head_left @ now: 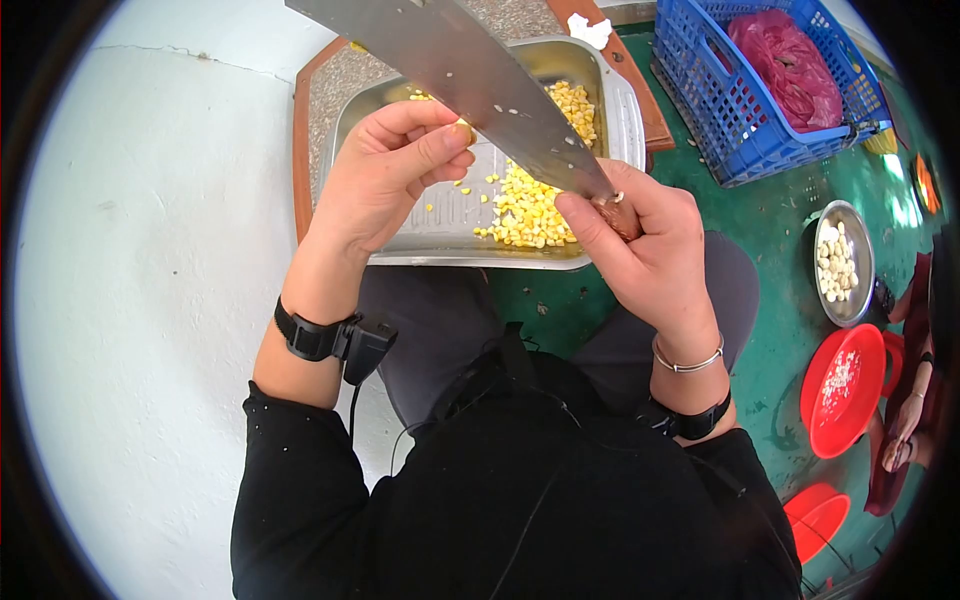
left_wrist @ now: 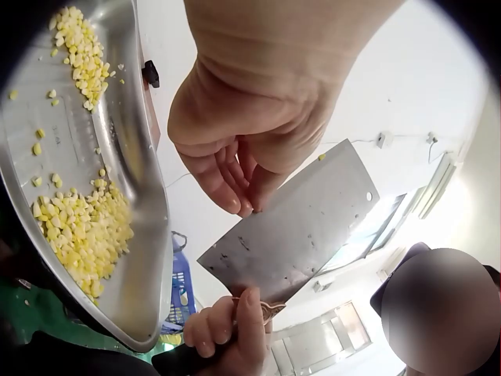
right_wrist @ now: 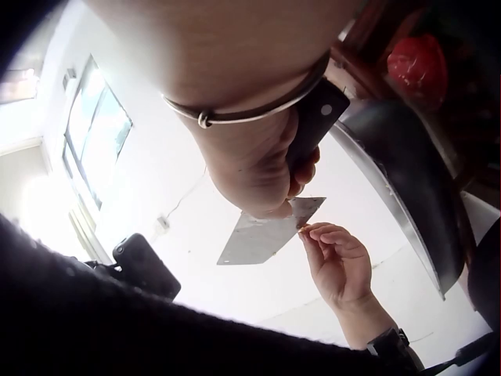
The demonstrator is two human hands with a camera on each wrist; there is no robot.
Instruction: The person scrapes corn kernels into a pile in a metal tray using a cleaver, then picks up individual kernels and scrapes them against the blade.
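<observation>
My right hand [head_left: 655,245] grips the dark handle of a cleaver [head_left: 470,75], its broad blade raised over the metal tray [head_left: 625,115] and slanting up to the left. Small pale bits cling to the blade [left_wrist: 293,223]. The thumb and forefinger of my left hand [head_left: 395,170] pinch a small yellow piece [head_left: 466,128] against the blade's edge; the other fingers are curled. In the right wrist view, the left hand [right_wrist: 342,266] has its fingertips at the blade near the handle. Loose yellow corn kernels [head_left: 530,210] lie in the tray below, with another pile [left_wrist: 82,59] at its far end.
Beyond the tray at the right stands a blue crate [head_left: 720,110] with a pink bag [head_left: 785,65]. Along the right are a metal bowl [head_left: 830,295] of pale pieces, red basins [head_left: 825,420] and another person's hand [head_left: 905,420]. A white wall [head_left: 150,250] is at the left.
</observation>
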